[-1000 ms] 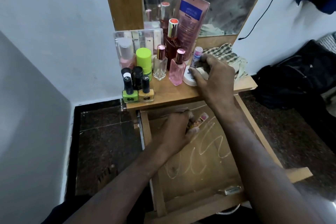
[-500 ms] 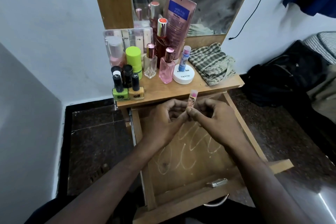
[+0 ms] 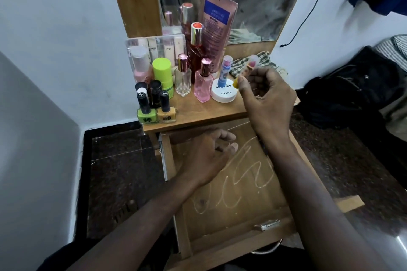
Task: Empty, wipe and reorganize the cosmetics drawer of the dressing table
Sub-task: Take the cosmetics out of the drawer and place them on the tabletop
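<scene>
The right hand (image 3: 267, 97) is raised over the tabletop (image 3: 198, 114), thumb and fingers pinching a small lip balm tube (image 3: 247, 68) tilted just right of the white round jar (image 3: 224, 93). The left hand (image 3: 204, 156) hangs loose over the pulled-out drawer (image 3: 231, 209), fingers lightly curled and holding nothing. The drawer's wooden floor shows only pale scrawled marks. Left of the jar stand perfume bottles (image 3: 203, 80) and nail polish bottles (image 3: 156, 108); behind it lies a checked cloth (image 3: 264, 59).

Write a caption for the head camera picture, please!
Right hand lifts a lip balm over the dressing table.
</scene>
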Demonstrator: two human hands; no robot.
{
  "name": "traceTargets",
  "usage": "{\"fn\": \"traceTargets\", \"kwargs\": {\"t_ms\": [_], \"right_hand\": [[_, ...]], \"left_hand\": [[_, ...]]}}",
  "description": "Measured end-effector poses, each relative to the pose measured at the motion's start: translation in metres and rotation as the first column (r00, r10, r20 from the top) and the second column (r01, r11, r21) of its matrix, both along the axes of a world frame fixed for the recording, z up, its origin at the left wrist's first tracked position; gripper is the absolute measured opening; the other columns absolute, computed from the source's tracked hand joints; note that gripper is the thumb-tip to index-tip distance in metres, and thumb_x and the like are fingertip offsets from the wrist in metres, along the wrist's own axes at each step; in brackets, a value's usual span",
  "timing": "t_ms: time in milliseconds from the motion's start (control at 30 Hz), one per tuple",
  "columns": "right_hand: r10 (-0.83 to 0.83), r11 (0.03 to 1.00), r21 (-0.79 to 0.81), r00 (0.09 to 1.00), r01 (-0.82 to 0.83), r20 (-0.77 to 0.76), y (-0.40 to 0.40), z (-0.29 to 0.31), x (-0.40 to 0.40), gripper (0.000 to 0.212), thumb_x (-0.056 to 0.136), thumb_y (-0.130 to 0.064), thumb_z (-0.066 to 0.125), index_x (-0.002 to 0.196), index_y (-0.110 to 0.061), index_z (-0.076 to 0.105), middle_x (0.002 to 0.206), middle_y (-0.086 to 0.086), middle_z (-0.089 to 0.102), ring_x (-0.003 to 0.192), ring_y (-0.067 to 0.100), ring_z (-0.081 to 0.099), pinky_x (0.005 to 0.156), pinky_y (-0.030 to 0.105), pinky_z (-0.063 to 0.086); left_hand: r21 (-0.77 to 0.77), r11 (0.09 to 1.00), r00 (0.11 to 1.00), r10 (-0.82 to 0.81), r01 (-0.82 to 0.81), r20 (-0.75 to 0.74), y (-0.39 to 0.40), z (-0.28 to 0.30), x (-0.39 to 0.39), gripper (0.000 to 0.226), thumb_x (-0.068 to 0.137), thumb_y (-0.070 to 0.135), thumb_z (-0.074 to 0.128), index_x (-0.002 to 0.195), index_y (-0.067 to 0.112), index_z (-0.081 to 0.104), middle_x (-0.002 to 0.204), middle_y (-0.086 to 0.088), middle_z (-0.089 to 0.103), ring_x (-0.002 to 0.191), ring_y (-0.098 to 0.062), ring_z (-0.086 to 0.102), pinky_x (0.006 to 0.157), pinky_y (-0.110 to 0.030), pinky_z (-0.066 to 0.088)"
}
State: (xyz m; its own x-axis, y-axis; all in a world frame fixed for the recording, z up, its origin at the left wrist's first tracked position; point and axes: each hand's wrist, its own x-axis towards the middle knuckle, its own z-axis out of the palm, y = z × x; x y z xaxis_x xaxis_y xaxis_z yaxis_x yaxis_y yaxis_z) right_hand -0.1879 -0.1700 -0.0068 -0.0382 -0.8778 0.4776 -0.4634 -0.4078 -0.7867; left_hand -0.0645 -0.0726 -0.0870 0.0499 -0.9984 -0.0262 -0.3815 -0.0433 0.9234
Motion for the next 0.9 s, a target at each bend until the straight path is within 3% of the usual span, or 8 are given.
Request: {"fn": "traceTargets", "kwargs": {"t_ms": [67,200,300,433,567,700,900], "right_hand": [[-0.017,0.998,-0.067,0.998,0.013,-0.065,-0.008,-0.007,0.007,0.023,0.093,-0.028,0.079,0.108,-0.012,0.074,0.092,-0.007,0.075,0.082,0.004,0.071,0.077,0.018,0.059],[-0.016,0.999,-0.053,0.985,0.007,-0.173,-0.015,-0.025,0.012,0.025,0.089,-0.025,0.082,0.109,-0.013,0.074,0.098,-0.003,0.076,0.087,0.009,0.073,0.082,0.031,0.064],[-0.053,0.996,-0.086,0.979,0.036,-0.197,-0.01,-0.022,0.008,0.032,0.087,-0.028,0.084,0.112,-0.013,0.073,0.103,-0.001,0.076,0.093,0.012,0.071,0.088,0.03,0.061],[-0.085,0.975,-0.221,0.974,0.037,-0.211,0.014,-0.012,0.011,0.028,0.089,-0.033,0.082,0.107,-0.013,0.074,0.09,-0.003,0.071,0.081,0.012,0.066,0.076,0.031,0.057],[0.006,0.989,-0.142,0.956,-0.05,-0.295,0.026,-0.012,0.039,0.038,0.089,-0.047,0.081,0.114,-0.018,0.076,0.071,-0.011,0.068,0.066,0.005,0.065,0.074,0.025,0.055],[-0.016,0.997,-0.077,0.949,-0.008,-0.314,0.024,-0.017,0.058,0.035,0.091,-0.044,0.079,0.112,-0.016,0.076,0.068,-0.01,0.067,0.061,0.008,0.064,0.068,0.037,0.061],[-0.102,0.995,-0.021,0.912,0.102,-0.397,0.021,-0.016,0.069,0.045,0.09,-0.063,0.073,0.113,-0.025,0.077,0.077,-0.011,0.073,0.072,0.009,0.07,0.068,0.033,0.063]], "left_hand": [[0.001,1.0,1.0,-0.004,0.004,0.023,-0.001,-0.002,-0.001,0.023,0.101,0.039,0.069,0.121,0.029,0.071,0.111,0.019,0.07,0.093,0.01,0.067,0.066,-0.008,0.052],[-0.04,0.998,0.998,0.048,-0.046,0.041,-0.005,-0.005,-0.001,0.018,0.102,0.037,0.068,0.117,0.028,0.072,0.12,0.017,0.069,0.096,0.01,0.065,0.07,-0.006,0.048],[-0.053,0.998,0.997,0.043,-0.04,0.063,-0.006,-0.008,-0.001,0.017,0.102,0.036,0.067,0.116,0.028,0.072,0.12,0.017,0.069,0.095,0.01,0.064,0.073,-0.007,0.047],[-0.034,0.999,0.99,0.017,-0.013,0.138,-0.006,-0.008,-0.001,0.016,0.101,0.04,0.065,0.113,0.029,0.07,0.121,0.016,0.068,0.094,0.005,0.067,0.08,-0.021,0.055],[-0.067,0.998,0.979,0.003,0.011,0.205,-0.006,-0.01,-0.005,0.022,0.099,0.034,0.067,0.116,0.02,0.065,0.114,0.0,0.071,0.09,-0.005,0.067,0.08,-0.037,0.059],[-0.09,0.996,0.965,0.012,0.012,0.263,-0.003,-0.015,-0.006,0.031,0.097,0.025,0.069,0.126,0.016,0.062,0.122,-0.004,0.07,0.106,-0.015,0.067,0.089,-0.039,0.06],[-0.107,0.994,0.965,0.005,0.024,0.263,-0.004,-0.021,-0.003,0.033,0.097,0.023,0.07,0.128,0.018,0.061,0.122,0.0,0.069,0.106,-0.01,0.065,0.091,-0.035,0.06]]}}
